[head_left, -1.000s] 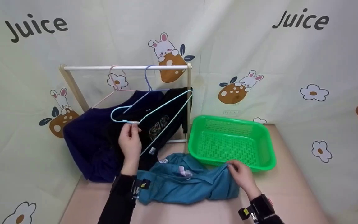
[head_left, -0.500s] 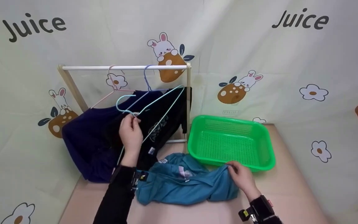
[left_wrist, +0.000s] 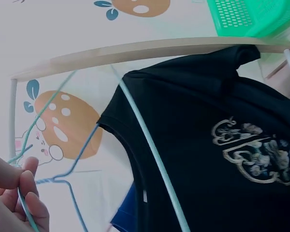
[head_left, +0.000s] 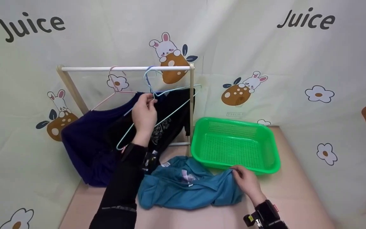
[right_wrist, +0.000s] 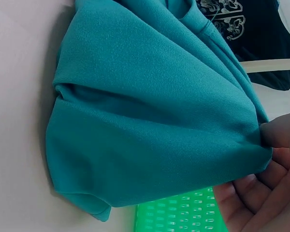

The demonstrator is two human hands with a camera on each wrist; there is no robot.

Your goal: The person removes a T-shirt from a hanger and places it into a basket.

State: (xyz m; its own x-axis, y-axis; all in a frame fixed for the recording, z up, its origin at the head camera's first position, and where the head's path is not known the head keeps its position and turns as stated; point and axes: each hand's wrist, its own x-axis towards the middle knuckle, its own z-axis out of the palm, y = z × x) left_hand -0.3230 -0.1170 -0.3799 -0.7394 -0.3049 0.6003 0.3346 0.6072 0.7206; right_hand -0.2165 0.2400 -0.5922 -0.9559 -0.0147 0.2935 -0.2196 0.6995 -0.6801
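In the head view, my left hand pinches a mint-green clothes hanger just below its hook, in front of the drying rack. The hook stands close to the rack's white rail; whether it touches the rail I cannot tell. No garment is on this hanger. At the front, a teal garment lies crumpled on the table. My right hand pinches its right edge between thumb and fingers, lifting that corner a little, as the right wrist view shows of the teal cloth.
A navy garment hangs from a pink hanger on the rack. Beside it a black printed shirt hangs from a blue hanger. Right of the rack stands a green perforated basket. A printed curtain surrounds the table.
My left hand has risen toward the rail with the mint-green hanger, whose hook has swung from lying sideways to upright. The right hand keeps its pinch on the teal garment.
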